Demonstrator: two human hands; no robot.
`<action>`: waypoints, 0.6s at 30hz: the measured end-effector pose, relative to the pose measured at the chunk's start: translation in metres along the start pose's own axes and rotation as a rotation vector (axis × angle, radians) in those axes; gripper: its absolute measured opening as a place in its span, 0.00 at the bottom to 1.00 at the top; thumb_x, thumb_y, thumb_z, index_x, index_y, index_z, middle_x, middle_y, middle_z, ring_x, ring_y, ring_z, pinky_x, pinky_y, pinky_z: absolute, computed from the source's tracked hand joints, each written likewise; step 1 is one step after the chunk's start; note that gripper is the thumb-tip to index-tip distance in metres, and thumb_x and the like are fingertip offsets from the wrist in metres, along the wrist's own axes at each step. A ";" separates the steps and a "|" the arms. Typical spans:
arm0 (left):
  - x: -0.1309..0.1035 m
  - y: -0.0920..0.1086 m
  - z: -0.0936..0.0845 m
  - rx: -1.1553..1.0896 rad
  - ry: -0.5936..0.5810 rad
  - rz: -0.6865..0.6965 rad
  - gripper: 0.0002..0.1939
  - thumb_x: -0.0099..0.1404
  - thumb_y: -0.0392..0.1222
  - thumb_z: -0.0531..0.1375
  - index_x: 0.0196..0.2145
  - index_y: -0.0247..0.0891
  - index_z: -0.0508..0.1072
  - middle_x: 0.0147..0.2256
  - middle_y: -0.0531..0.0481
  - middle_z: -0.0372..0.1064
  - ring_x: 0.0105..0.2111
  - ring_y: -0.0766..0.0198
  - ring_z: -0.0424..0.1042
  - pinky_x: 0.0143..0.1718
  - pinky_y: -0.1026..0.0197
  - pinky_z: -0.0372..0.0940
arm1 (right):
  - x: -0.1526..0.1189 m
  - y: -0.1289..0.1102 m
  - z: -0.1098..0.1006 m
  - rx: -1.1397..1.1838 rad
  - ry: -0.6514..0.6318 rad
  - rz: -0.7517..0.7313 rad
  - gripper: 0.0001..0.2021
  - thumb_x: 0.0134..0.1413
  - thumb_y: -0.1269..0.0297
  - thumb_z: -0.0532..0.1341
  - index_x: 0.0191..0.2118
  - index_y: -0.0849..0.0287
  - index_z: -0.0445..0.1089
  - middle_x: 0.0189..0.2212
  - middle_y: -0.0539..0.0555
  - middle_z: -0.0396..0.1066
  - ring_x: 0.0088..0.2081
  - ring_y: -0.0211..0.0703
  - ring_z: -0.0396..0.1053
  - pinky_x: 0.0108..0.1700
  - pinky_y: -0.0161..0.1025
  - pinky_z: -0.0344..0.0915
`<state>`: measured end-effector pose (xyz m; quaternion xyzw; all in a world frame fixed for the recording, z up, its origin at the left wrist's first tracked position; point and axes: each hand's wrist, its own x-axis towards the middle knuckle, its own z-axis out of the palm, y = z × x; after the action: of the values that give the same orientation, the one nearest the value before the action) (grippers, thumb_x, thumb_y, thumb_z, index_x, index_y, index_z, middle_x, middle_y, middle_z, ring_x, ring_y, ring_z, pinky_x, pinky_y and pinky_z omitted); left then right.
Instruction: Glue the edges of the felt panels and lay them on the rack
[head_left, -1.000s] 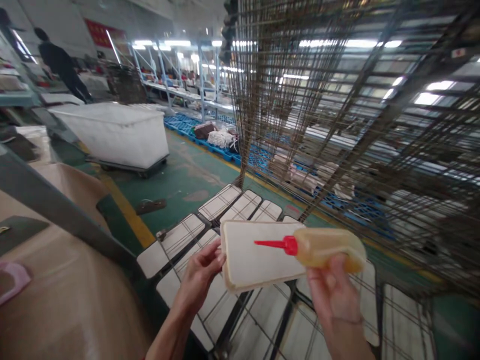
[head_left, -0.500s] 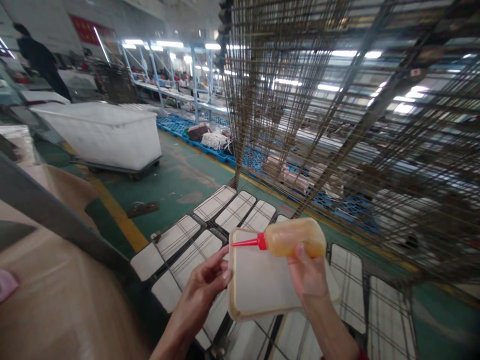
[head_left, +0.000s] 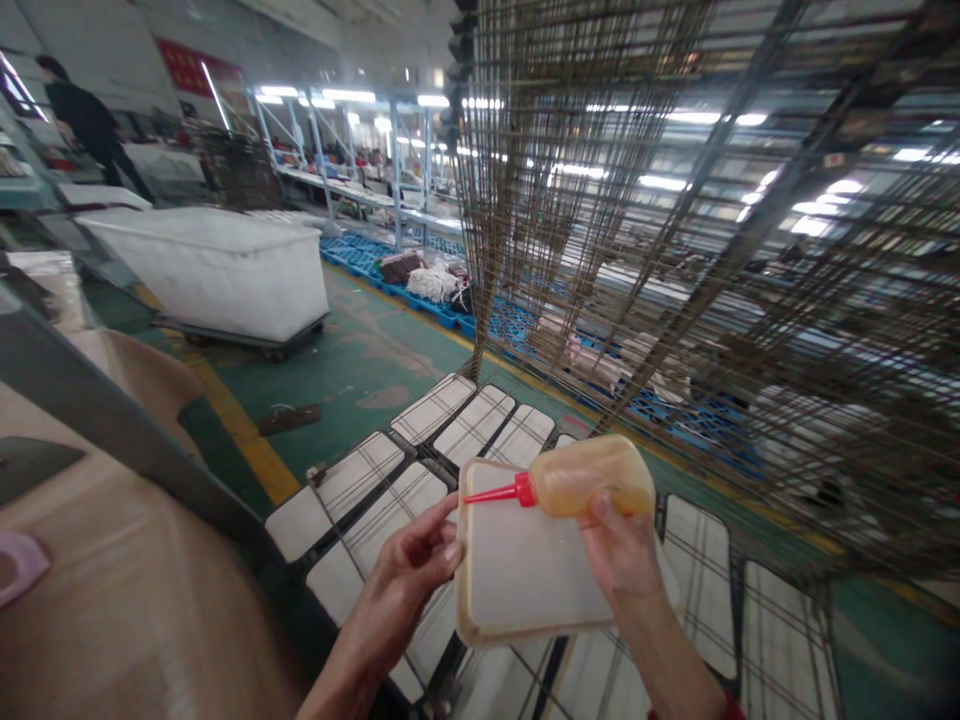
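My right hand (head_left: 626,560) is wrapped round a glue bottle (head_left: 596,475), a soft clear one with yellowish liquid inside. Lying nearly level, the bottle points its long red nozzle (head_left: 495,493) left, with the tip at the upper left rim of a white rounded rectangular panel (head_left: 525,570). A yellowish band runs along this panel's edge. My left hand (head_left: 412,560) pinches the panel's left edge between thumb and fingers; the fingertips behind it are hidden. Below, several similar white panels (head_left: 352,475) lie on a wire rack.
A tall stack of wire racks (head_left: 555,180) leans up at the right. On the left are a brown-covered surface (head_left: 150,560) with a pink ring (head_left: 21,568) and a grey bar. A white wheeled bin (head_left: 225,270) and a person (head_left: 90,120) are farther back.
The view has shifted slightly, so the pink ring shows more at the left. Both hands, the bottle and the panel keep nearly the same positions.
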<state>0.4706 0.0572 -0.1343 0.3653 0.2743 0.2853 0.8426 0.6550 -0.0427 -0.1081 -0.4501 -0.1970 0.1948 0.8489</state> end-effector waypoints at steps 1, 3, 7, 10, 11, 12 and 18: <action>0.000 0.000 0.000 -0.005 0.001 -0.006 0.32 0.40 0.40 0.76 0.46 0.37 0.79 0.27 0.50 0.73 0.28 0.64 0.69 0.31 0.65 0.63 | 0.000 0.000 -0.001 -0.002 -0.007 0.006 0.17 0.30 0.57 0.75 0.31 0.55 0.77 0.28 0.53 0.79 0.32 0.45 0.75 0.43 0.48 0.74; 0.000 0.000 -0.001 -0.020 0.010 -0.019 0.32 0.40 0.40 0.76 0.47 0.36 0.79 0.27 0.49 0.73 0.28 0.63 0.70 0.31 0.64 0.64 | -0.002 0.001 -0.006 -0.007 -0.017 0.037 0.18 0.30 0.57 0.75 0.32 0.54 0.77 0.28 0.53 0.79 0.32 0.45 0.75 0.41 0.47 0.74; 0.004 -0.002 -0.003 -0.055 0.025 -0.028 0.32 0.42 0.38 0.75 0.48 0.35 0.78 0.26 0.50 0.72 0.26 0.64 0.69 0.30 0.65 0.64 | -0.007 0.004 -0.014 -0.017 -0.052 0.140 0.21 0.28 0.57 0.76 0.34 0.54 0.77 0.29 0.54 0.79 0.32 0.45 0.76 0.38 0.45 0.74; 0.012 -0.004 -0.009 -0.059 0.044 -0.021 0.33 0.43 0.38 0.75 0.49 0.33 0.76 0.27 0.48 0.74 0.26 0.63 0.71 0.30 0.64 0.65 | -0.002 0.004 -0.018 0.021 0.021 0.104 0.20 0.29 0.57 0.76 0.34 0.53 0.77 0.29 0.52 0.79 0.32 0.44 0.76 0.37 0.42 0.74; 0.018 -0.005 -0.013 -0.061 0.062 -0.018 0.33 0.43 0.38 0.75 0.49 0.33 0.76 0.28 0.47 0.75 0.26 0.63 0.71 0.30 0.64 0.65 | 0.002 0.003 -0.021 0.040 0.079 0.065 0.19 0.31 0.57 0.75 0.35 0.53 0.76 0.30 0.51 0.79 0.32 0.44 0.76 0.37 0.42 0.74; 0.025 -0.007 -0.018 -0.069 0.089 -0.014 0.32 0.42 0.37 0.75 0.48 0.32 0.77 0.27 0.47 0.75 0.26 0.63 0.71 0.30 0.64 0.66 | 0.006 0.002 -0.024 0.056 0.138 0.028 0.18 0.34 0.56 0.74 0.36 0.53 0.76 0.31 0.51 0.79 0.33 0.44 0.76 0.39 0.43 0.74; 0.104 -0.023 -0.074 -0.211 0.335 0.085 0.18 0.47 0.20 0.65 0.37 0.31 0.77 0.31 0.45 0.77 0.27 0.64 0.75 0.29 0.68 0.69 | 0.025 0.000 -0.075 0.021 0.317 -0.089 0.13 0.51 0.53 0.65 0.41 0.51 0.74 0.35 0.49 0.79 0.38 0.45 0.75 0.45 0.45 0.73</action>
<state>0.4982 0.1490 -0.2214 0.2336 0.3635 0.4047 0.8059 0.7143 -0.0816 -0.1432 -0.4569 -0.0783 0.0855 0.8819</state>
